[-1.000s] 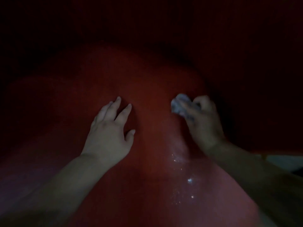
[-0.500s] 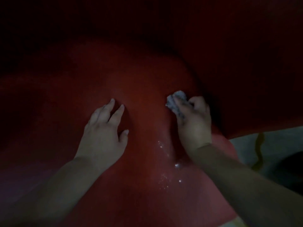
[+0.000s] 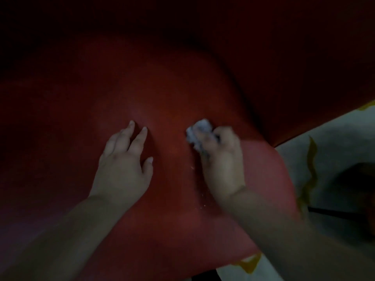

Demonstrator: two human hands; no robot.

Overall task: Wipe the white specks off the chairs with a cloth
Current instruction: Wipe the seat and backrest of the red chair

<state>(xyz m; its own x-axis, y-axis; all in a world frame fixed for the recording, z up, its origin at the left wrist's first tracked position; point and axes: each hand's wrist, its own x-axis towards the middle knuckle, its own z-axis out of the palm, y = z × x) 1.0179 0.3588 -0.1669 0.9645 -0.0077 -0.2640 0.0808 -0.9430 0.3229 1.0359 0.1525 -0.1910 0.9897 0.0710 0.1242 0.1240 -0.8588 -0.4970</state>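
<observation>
Since half a second ago, the right hand (image 3: 222, 159) with its cloth (image 3: 199, 131) has slid back over the specks, so that most of the white patch seen earlier now lies hidden under the hand and wrist. Only a few white specks (image 3: 192, 167) show on the red chair (image 3: 172, 94), just at 9 o'clock of the hand, with a couple more near the wrist. The right grip is closed round the crumpled cloth, whose pale wad sticks out past the fingertips toward 11 o'clock; its long axis runs roughly from 11 to 5 o'clock, in line with the fingers. The cloth touches the seat near its middle, and the hand is blurred. The left hand (image 3: 121, 169) lies flat on the seat at 9 o'clock of the cloth, well apart from it, with its grip open, fingers straight and spread, pointing toward 1 o'clock. At 4 o'clock of the seat a pale floor (image 3: 334, 138) with yellow marks shows beyond the chair's edge.
</observation>
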